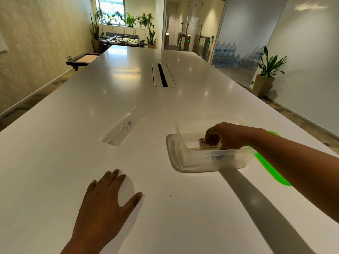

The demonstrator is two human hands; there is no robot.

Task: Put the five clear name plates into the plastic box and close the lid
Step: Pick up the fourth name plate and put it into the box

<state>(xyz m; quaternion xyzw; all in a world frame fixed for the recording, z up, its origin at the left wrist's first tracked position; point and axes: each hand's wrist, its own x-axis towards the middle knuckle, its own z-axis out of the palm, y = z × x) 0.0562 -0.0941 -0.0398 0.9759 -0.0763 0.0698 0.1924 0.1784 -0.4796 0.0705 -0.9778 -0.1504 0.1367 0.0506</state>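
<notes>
A clear plastic box [185,158] stands on the white table at the right, its top uncovered. My right hand [222,135] reaches down inside it, fingers closed on a clear name plate [201,142] whose lettering starts "PEN". More clear plates lie stacked under it in the box; their number is hard to tell. One clear name plate marked "TIGER" [123,126] lies on the table to the left of the box. My left hand [108,202] rests flat on the table, fingers spread, holding nothing. A bright green lid [271,169] lies on the table behind my right forearm.
The long white table [73,162] has a cable slot [162,75] in its middle. A potted plant [266,74] stands by the right wall. Water bottles, turnstiles and a foosball table stand far behind.
</notes>
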